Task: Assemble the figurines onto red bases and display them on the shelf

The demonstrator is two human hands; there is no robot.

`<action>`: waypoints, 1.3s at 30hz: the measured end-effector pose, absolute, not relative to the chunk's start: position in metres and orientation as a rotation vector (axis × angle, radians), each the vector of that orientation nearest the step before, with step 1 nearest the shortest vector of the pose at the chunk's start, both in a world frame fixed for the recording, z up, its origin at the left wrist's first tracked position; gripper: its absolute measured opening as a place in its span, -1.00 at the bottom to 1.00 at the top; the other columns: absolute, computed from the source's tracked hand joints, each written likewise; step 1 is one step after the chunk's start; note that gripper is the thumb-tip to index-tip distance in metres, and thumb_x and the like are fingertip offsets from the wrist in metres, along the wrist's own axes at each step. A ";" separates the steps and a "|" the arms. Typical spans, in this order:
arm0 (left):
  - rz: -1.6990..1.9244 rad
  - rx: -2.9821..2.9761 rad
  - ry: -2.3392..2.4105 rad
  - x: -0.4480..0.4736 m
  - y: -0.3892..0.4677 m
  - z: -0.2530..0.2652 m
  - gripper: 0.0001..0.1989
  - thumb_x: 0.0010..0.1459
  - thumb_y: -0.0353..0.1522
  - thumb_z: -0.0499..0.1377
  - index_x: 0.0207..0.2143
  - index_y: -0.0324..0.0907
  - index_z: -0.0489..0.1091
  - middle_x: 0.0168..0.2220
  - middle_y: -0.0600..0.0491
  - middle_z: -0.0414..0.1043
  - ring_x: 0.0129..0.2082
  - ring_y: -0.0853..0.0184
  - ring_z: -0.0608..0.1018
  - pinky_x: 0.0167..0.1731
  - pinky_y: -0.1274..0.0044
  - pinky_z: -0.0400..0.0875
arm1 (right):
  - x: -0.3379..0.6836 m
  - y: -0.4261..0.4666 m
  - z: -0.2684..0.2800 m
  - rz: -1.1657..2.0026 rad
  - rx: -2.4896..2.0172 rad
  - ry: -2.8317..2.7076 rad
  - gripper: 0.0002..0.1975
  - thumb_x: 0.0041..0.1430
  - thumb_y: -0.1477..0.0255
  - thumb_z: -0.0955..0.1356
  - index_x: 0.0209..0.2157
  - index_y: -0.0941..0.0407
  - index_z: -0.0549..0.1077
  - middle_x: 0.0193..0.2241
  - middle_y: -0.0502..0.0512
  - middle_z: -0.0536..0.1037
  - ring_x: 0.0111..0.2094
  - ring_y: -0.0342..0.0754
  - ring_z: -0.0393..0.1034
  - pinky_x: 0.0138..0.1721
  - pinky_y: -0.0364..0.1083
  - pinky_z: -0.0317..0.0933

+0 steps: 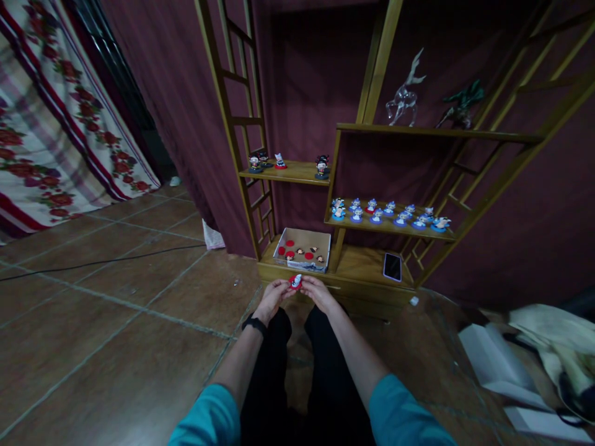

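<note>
A small figurine (296, 281) with a white upper part and a red round base is held between my two hands, just in front of the shelf unit. My left hand (275, 293) pinches it from the left, and my right hand (317, 291) grips it from the right. Right beyond my hands stands an open cardboard box (302, 238) on the bottom shelf. Inside it lie red discs (309, 255) and several small dark-haired figurine pieces (314, 249).
Several blue-and-white figurines (376, 215) line the middle right shelf. Dark-haired figurines (321, 167) stand on the left shelf. A phone (392, 267) lies on the bottom shelf. Above stands a clear deer ornament (404, 99). White boxes (499, 359) rest on the floor at right.
</note>
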State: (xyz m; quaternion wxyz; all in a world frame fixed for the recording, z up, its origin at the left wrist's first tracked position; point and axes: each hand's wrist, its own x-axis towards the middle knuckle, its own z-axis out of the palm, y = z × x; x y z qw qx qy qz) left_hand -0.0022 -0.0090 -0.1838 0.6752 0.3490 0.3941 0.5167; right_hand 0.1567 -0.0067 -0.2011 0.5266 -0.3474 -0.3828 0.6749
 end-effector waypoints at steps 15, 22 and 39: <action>1.085 0.854 0.835 -0.002 -0.014 -0.178 -0.80 -0.14 -0.39 0.28 -0.39 -0.26 0.38 -0.39 -0.01 0.48 -0.38 0.36 0.52 -0.27 0.48 0.42 | 0.155 -0.002 -0.200 1.613 -0.900 -0.901 -0.66 -0.26 0.50 0.39 -0.29 0.13 0.47 -0.37 0.07 0.52 -0.40 -0.16 0.34 -0.35 -0.15 0.15; 1.117 0.862 0.934 0.000 -0.012 -0.176 -0.79 -0.19 -0.35 0.29 -0.45 -0.25 0.39 -0.50 0.06 0.45 -0.52 0.44 0.48 -0.44 0.60 0.38 | 0.155 -0.002 -0.198 1.630 -0.939 -0.923 -0.68 -0.26 0.50 0.37 -0.33 0.15 0.49 -0.44 0.04 0.51 -0.49 -0.20 0.28 -0.41 -0.17 0.09; 1.082 0.908 0.931 0.000 -0.013 -0.175 -0.76 -0.16 -0.38 0.27 -0.38 -0.28 0.36 -0.50 -0.01 0.48 -0.56 0.40 0.50 -0.52 0.59 0.35 | 0.157 -0.008 -0.192 1.671 -0.875 -0.966 -0.68 -0.14 0.34 0.40 -0.27 0.12 0.47 -0.36 0.06 0.52 -0.40 -0.16 0.35 -0.37 -0.17 0.16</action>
